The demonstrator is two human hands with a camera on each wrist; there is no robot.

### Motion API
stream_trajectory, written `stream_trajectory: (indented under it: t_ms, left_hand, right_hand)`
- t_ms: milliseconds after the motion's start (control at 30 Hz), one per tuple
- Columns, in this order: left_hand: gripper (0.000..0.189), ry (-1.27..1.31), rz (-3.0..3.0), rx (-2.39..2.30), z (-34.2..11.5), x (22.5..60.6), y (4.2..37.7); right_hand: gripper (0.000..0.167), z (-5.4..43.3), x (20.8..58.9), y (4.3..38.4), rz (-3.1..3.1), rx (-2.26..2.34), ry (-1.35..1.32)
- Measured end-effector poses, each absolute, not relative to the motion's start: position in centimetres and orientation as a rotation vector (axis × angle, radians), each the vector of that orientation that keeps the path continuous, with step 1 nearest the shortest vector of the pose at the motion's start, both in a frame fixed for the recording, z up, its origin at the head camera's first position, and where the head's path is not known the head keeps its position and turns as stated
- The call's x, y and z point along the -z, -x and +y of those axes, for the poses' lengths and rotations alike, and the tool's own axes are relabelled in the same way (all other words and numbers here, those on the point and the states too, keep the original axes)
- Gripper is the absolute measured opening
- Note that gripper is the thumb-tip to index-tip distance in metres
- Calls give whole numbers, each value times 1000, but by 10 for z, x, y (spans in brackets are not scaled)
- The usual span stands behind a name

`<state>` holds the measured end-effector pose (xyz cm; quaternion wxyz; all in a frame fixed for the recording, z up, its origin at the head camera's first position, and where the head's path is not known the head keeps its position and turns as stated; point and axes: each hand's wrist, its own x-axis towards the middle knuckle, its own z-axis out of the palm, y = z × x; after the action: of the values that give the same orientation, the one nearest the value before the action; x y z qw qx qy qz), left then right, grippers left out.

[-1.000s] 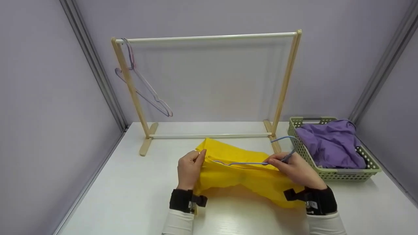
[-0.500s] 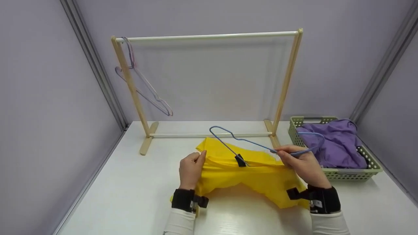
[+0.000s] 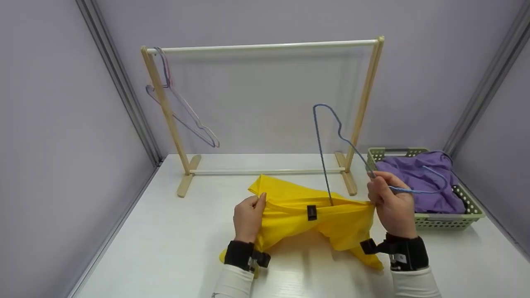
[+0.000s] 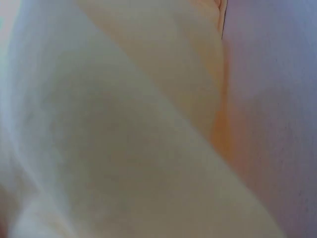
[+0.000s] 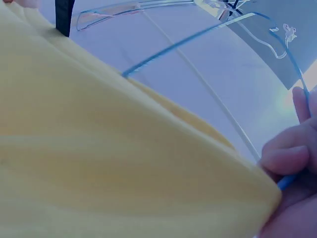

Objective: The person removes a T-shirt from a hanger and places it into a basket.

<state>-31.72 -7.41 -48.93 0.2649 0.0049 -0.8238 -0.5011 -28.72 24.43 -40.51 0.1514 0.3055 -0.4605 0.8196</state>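
A yellow garment (image 3: 285,227) with a black label (image 3: 311,212) is stretched between both hands, its opening facing up and its lower parts hanging toward the white table. My left hand (image 3: 247,219) grips the left side of the opening, thumb on top. With my right hand (image 3: 395,211) I pinch a blue wire hanger (image 3: 320,145) near its hook, and the garment's right edge sits at those fingers. One hanger end points up; its lower part is hidden in the opening. Pale, blurred cloth (image 4: 124,148) fills the left wrist view.
Behind the garment stands a wooden rack (image 3: 364,99) with a white rail (image 3: 265,46). At its left end hang a pink hanger (image 3: 188,108) and a purple one (image 3: 190,131). A green basket (image 3: 445,223) at the right holds purple cloth (image 3: 414,182).
The hanger's left end has come out of the opening and swung up, while its hook swung right over the basket. My right hand moved slightly right and up; the black label came into view.
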Motion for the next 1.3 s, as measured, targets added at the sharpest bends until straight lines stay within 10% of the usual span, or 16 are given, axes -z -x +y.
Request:
stream_trajectory:
  t_ms: [833,1300]
  left_hand:
    - [45,-148,-2510,1270,-68,497,318]
    - [16,350,-2099,1219,-44,458,293]
  right_hand:
    - [40,249,383,270,-135,-2549,-774]
    - [37,218,389,266,-286,-2588,-985]
